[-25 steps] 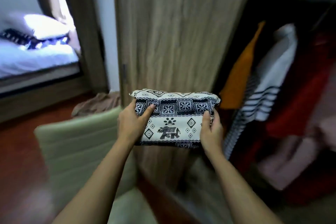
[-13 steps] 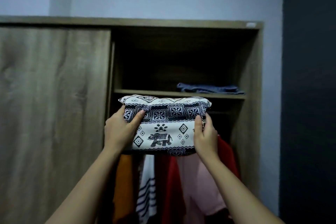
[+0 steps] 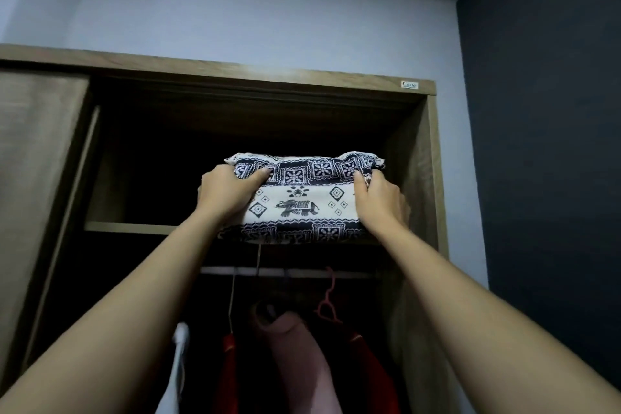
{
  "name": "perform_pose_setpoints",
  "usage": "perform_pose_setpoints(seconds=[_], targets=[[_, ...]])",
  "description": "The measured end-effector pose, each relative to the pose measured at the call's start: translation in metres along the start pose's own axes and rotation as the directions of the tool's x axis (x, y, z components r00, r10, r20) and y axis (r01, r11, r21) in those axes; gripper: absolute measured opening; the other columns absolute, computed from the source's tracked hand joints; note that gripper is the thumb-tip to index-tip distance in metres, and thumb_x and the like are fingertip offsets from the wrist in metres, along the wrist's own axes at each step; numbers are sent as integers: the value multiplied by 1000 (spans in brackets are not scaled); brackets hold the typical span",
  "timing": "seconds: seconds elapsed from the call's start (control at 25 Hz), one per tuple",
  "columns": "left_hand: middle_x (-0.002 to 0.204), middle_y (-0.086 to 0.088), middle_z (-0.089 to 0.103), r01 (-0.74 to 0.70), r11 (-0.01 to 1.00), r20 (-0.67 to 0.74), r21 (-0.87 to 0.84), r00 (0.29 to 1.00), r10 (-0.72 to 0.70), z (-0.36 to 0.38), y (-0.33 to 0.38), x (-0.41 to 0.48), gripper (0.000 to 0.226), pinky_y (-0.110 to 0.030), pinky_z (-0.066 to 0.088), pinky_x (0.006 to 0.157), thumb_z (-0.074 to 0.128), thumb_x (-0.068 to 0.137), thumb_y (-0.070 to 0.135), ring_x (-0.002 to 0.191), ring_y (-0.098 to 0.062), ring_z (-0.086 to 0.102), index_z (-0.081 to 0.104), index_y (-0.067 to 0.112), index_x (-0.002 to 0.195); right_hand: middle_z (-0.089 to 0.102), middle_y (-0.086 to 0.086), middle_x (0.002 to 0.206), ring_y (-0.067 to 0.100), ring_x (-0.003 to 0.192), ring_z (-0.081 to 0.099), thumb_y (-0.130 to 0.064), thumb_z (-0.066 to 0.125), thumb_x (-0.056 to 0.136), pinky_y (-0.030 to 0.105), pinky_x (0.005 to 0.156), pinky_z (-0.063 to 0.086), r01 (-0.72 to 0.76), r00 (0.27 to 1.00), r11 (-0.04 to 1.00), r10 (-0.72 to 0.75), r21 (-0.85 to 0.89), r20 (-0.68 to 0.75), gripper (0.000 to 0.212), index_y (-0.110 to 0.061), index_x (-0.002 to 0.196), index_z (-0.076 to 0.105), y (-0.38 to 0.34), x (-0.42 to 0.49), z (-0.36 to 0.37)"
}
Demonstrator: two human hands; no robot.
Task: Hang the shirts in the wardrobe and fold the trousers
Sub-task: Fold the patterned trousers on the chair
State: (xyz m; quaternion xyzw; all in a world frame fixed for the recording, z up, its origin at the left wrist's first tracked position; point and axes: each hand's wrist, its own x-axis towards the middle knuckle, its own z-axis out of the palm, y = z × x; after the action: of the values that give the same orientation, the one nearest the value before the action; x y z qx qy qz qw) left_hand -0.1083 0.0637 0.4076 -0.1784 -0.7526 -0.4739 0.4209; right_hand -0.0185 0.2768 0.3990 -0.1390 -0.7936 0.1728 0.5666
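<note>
1. Head view, tilted up at an open wardrobe filling the middle of the frame.
2. Folded trousers, dark and white with an elephant print, at frame centre, lower edge level with the shelf front; whether resting on it or just above, cannot tell.
3. Left hand closed on the left end of the trousers, thumb on top, fingers hidden underneath.
4. Right hand closed on the right end, thumb pressed on the patterned top, fingers out of sight below.
5. Both forearms bare, reaching up from the lower corners of the frame.
6. Trousers near the right wall of the wardrobe; upper compartment behind them dark, contents not readable.
7. Sliding door covering the left part of the frame.
8. Rail just below the shelf, lower centre.
9. Pink hanger hooked on the rail, right of centre.
10. Hanging below: red shirt, pink shirt beside it, white shirt at lower left of the opening.
11. Small label on the top board, upper right.
12. Dark wall at right of the frame, pale wall above.
</note>
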Motion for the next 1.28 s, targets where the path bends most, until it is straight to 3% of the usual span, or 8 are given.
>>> perform_pose_setpoints(seconds=[0.36,0.56,0.68,0.84,0.96,1.04,1.16,1.28], targets=[[120,-20,60,108,994,188,14,976,-109,81,20,97,74,-35,46,84,63,75,61,108,-36,57,57,-1,116,58,19,122,37,114,53,-40,33,99,38,86,41,-42,999,964,32,-263,-42,43,-6,118,52,14,85,30],[132,-15,54,3,994,273,114,961,-34,116,11,132,68,-35,45,97,61,82,54,118,-33,52,52,5,129,59,15,124,34,113,56,-16,38,96,36,85,44,19,999,867,-31,-498,-16,32,-8,120,57,13,113,54],[135,-15,52,-107,950,478,295,877,-50,143,-2,136,54,-39,42,101,55,89,45,119,-32,51,53,8,130,56,12,129,30,116,56,-6,39,92,36,87,45,102,990,753,-11,-650,144,37,-10,124,56,25,108,76],[128,-12,57,-107,898,659,427,717,-228,152,-8,141,45,-41,44,100,48,93,41,114,-31,56,58,9,122,46,8,140,27,128,42,-23,37,96,34,94,38,50,967,690,146,-722,207,39,-14,132,49,42,110,94],[145,-15,37,-143,859,594,491,777,-210,150,-6,137,83,-46,33,108,42,76,67,130,-36,39,39,13,139,41,9,138,28,123,41,-35,52,90,37,95,38,275,948,546,-293,-792,127,46,-19,133,45,46,108,93],[146,-14,34,-258,877,457,406,888,50,139,6,123,69,-43,36,105,47,86,57,131,-36,36,33,18,141,51,8,127,29,114,51,-38,55,89,38,88,44,512,844,561,-468,-651,260,41,-23,126,50,44,106,88],[127,3,52,-372,920,710,122,681,181,103,20,106,66,-34,39,98,46,83,67,117,-21,49,47,26,135,47,8,140,29,126,45,-67,35,87,38,102,39,413,764,871,-174,-264,621,62,-29,136,43,40,101,68],[120,12,54,-424,903,868,74,474,151,80,3,97,81,-26,45,90,65,68,67,108,-11,55,43,31,137,43,1,144,22,129,42,-61,58,79,30,105,33,383,684,898,-117,-217,720,72,-35,142,34,41,95,49]])
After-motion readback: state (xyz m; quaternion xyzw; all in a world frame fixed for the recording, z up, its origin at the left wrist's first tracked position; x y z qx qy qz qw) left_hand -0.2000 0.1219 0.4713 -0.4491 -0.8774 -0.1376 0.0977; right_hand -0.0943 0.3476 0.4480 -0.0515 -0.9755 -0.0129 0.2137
